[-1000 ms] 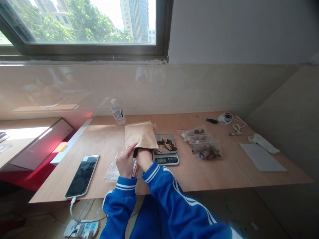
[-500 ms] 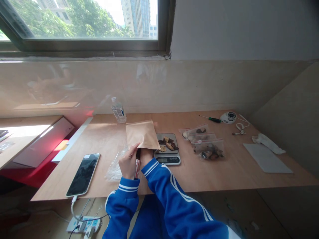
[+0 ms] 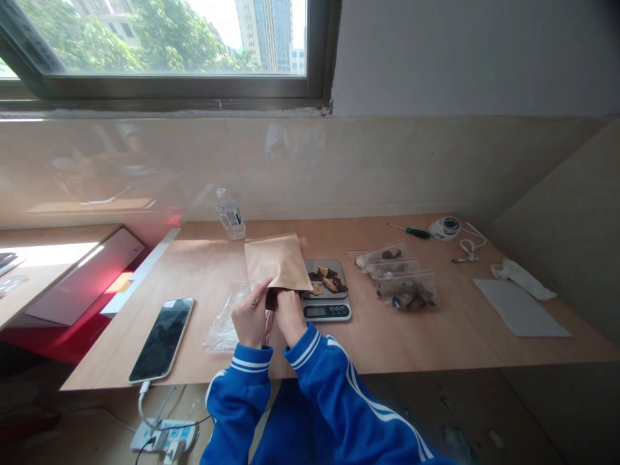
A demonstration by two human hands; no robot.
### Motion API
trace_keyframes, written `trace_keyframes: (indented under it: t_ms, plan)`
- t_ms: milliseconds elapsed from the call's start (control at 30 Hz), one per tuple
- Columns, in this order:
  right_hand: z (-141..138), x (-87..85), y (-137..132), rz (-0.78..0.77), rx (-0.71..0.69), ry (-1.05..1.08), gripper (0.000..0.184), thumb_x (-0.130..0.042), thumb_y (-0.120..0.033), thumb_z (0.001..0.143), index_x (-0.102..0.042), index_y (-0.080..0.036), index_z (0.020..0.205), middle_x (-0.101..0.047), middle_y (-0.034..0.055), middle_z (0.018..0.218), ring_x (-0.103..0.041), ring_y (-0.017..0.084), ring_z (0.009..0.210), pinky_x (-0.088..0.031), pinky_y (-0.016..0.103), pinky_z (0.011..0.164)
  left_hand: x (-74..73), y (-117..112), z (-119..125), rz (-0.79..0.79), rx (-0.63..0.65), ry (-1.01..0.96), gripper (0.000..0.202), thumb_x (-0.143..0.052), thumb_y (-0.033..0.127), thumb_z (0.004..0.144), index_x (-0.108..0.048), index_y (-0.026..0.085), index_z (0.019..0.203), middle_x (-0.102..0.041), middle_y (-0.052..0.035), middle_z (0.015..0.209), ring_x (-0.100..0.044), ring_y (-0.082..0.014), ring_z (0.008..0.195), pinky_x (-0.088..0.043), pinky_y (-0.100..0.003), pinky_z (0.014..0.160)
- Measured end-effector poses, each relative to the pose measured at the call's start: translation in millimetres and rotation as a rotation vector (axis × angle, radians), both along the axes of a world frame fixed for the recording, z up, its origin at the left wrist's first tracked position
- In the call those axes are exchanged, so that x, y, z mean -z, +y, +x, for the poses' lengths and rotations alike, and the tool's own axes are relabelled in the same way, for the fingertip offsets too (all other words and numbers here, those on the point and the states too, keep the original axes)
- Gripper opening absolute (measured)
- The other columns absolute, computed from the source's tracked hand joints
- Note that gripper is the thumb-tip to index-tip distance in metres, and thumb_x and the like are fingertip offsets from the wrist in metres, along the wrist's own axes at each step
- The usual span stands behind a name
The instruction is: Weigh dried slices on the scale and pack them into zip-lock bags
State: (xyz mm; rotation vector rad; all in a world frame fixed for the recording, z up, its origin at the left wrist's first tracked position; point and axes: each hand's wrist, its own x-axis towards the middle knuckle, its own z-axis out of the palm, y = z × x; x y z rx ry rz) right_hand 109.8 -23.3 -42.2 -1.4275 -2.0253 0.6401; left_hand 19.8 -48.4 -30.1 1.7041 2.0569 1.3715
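Observation:
A brown paper bag point(image 3: 277, 260) lies on the wooden table point(image 3: 436, 336), its mouth towards me. My left hand point(image 3: 249, 318) pinches the near edge of that mouth and holds it open. Beside it, my right hand point(image 3: 289, 315) sits at the mouth with its fingers curled together; the fingertips reach just inside, near something dark that I cannot make out. A small digital scale point(image 3: 327, 310) stands right of the bag with several dried brown pieces point(image 3: 325, 279) on its pan. A crumpled clear plastic bag point(image 3: 223, 323) lies under my left wrist.
Clear zip bags of dried pieces point(image 3: 404, 284) lie right of the scale. A phone point(image 3: 162, 339) lies at the left, a water bottle point(image 3: 229, 216) at the back. A screwdriver point(image 3: 411, 231), a white round device point(image 3: 448, 226), a grey sheet point(image 3: 520, 316) and a power strip point(image 3: 162, 436) below.
My right hand, which was deep inside the bag up to the wrist, has drawn back so it now shows at the mouth. My left hand has kept its hold.

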Motion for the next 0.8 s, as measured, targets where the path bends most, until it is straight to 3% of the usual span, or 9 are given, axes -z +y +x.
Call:
trace_keyframes:
  t_ms: [167, 367, 533, 633, 800]
  plan:
    - [8.7, -10.3, -9.7, -0.047, 0.102, -0.129, 0.029, -0.043, -0.005, 0.085, -0.060, -0.007, 0.109, -0.063, 0.0200, 0.104, -0.059, 0.027, 0.100, -0.047, 0.037, 0.088, 3.3, 0.5, -0.3, -0.012, -0.002, 0.048, 0.025, -0.054, 0.026, 0.084, -0.069, 0.028, 0.104, -0.074, 0.0002, 0.088, -0.067, -0.0125, 0.072, -0.043, -0.018, 0.060]
    - [21.7, -9.5, -9.7, -0.087, 0.068, -0.163, 0.018, -0.050, -0.010, 0.085, -0.059, -0.007, 0.100, -0.065, 0.0175, 0.094, -0.060, 0.028, 0.095, -0.047, 0.035, 0.082, 4.5, 2.4, 1.3, -0.019, 0.027, 0.019, 0.026, -0.055, 0.026, 0.084, -0.069, 0.029, 0.105, -0.074, 0.0002, 0.089, -0.066, -0.0114, 0.070, -0.042, -0.017, 0.059]
    - [24.2, -7.5, -8.6, -0.049, 0.088, -0.152, 0.021, -0.055, -0.014, 0.083, -0.058, -0.007, 0.102, -0.063, 0.0186, 0.099, -0.058, 0.029, 0.097, -0.047, 0.040, 0.084, 0.8, 2.1, 4.0, -0.025, 0.034, -0.002, 0.026, -0.054, 0.028, 0.084, -0.069, 0.029, 0.105, -0.074, 0.0005, 0.089, -0.066, -0.0121, 0.070, -0.043, -0.018, 0.060]
    - [24.8, -9.5, -11.2, -0.010, 0.061, -0.048, 0.024, -0.052, -0.008, 0.082, -0.059, -0.008, 0.106, -0.062, 0.0169, 0.104, -0.057, 0.027, 0.101, -0.046, 0.039, 0.089, -1.6, 2.5, 4.4, -0.039, 0.013, 0.023, 0.026, -0.054, 0.027, 0.084, -0.069, 0.029, 0.105, -0.074, -0.0006, 0.092, -0.067, -0.0131, 0.072, -0.043, -0.019, 0.059]
    - [47.5, -23.7, -17.7, -0.023, -0.120, 0.423, 0.023, -0.053, -0.013, 0.083, -0.064, -0.020, 0.102, -0.065, 0.0039, 0.099, -0.061, 0.017, 0.093, -0.049, 0.030, 0.084, -5.6, 7.9, -5.8, -0.077, 0.007, 0.028, 0.026, -0.053, 0.026, 0.085, -0.068, 0.030, 0.105, -0.073, 0.0003, 0.096, -0.068, -0.0131, 0.076, -0.043, -0.018, 0.061]
